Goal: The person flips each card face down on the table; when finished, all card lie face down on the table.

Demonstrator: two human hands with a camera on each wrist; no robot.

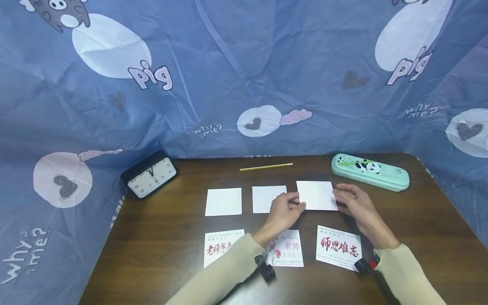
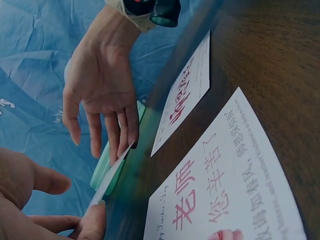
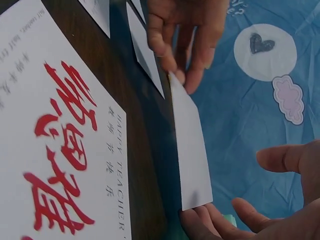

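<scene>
In the head view my left hand (image 1: 284, 212) holds a blank white card (image 1: 316, 195) by its lower left corner. My right hand (image 1: 356, 207) stands at the card's right edge. In the right wrist view, fingers of that hand (image 3: 280, 215) touch the card's near end (image 3: 192, 150), its thumb well apart. Two more blank cards (image 1: 223, 202) (image 1: 268, 197) lie in line to the left. Nearer me lie three printed cards with red characters: one at left (image 1: 217, 245), a middle one (image 1: 286, 250) partly behind my left forearm, and one at right (image 1: 338, 248).
A yellow pencil (image 1: 265, 167) lies behind the blank cards. At the back right is a mint-green panda pencil case (image 1: 370, 171). A black-cased clock (image 1: 150, 176) stands at the back left. Blue printed cloth (image 1: 228, 84) hangs behind the brown wooden table (image 1: 160, 245).
</scene>
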